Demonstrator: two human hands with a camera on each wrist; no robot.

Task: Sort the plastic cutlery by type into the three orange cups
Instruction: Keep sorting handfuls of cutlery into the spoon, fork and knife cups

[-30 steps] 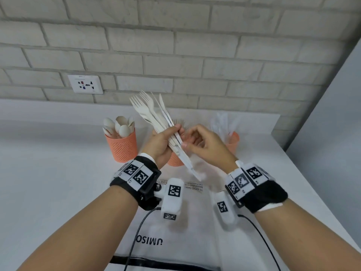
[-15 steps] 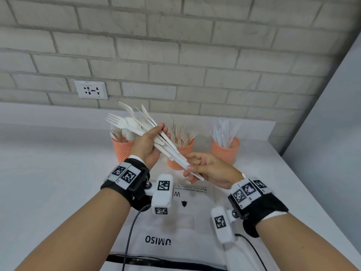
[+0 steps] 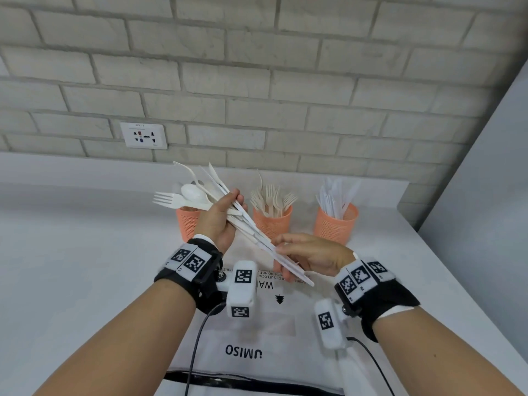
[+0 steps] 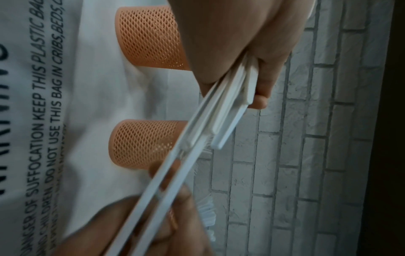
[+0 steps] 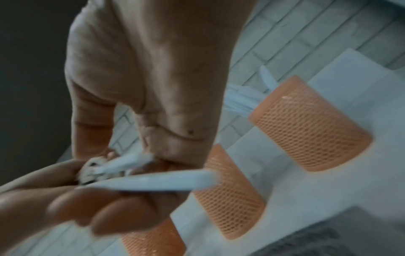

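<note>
Left grip: left hand [image 3: 221,221] curled round a mixed bundle [image 3: 228,208] of white plastic cutlery, clamped at mid-handle; fork and spoon heads fanned out above and left of the grip, handle ends trailing down-right.
Right grip: right hand [image 3: 313,257] pinching thumb against fingertips on one or two long handles [image 3: 288,265] at the low end of the bundle; exact count unclear in the blur of the wrist views.
Step in hand: judged as drawing a single piece, probably a knife, out of the bundle.
Targets: fork cup [image 3: 272,224] just beyond the two grips; knife cup [image 3: 335,224] beyond and right of the right grip; spoon cup [image 3: 187,224] behind the left grip, partly hidden.
Underneath: plastic bag [image 3: 257,338] with printed warning, flat on the white counter [image 3: 71,267].
Doing it well: pull straight along the handle line, not sideways; ease the left clamp only enough to free the chosen piece; pinch one handle alone, near its end; check the head shape before choosing a cup.
Risk: neighbours sliding out with the pulled piece, or tines snagging in the fan.
</note>
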